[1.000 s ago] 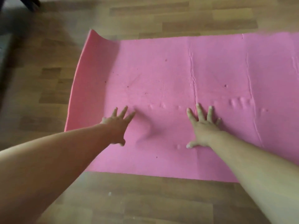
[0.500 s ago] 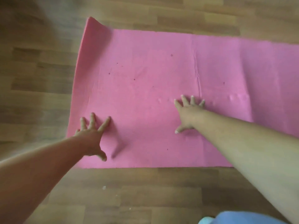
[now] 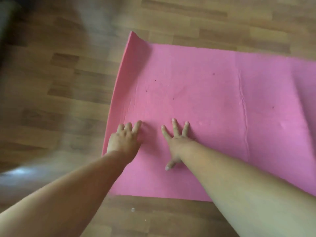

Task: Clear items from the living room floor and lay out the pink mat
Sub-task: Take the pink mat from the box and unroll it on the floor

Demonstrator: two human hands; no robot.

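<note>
The pink mat lies unrolled on the wooden floor and runs off the right edge of the view. Its left end curls upward in a raised lip. A long crease crosses it right of centre. My left hand rests flat on the mat close to the curled left end, fingers pointing away from me. My right hand presses palm down on the mat just to the right of it, fingers spread and thumb stretched back. Neither hand holds anything.
Wooden plank floor surrounds the mat on the left, far side and near side. A dark blurred shape sits at the far left top corner. Small pale specks lie on the floor near the mat's front edge.
Both hands have slid left across the mat toward its curled end. My right hand moved furthest and now sits close beside my left. The view has shifted left.
</note>
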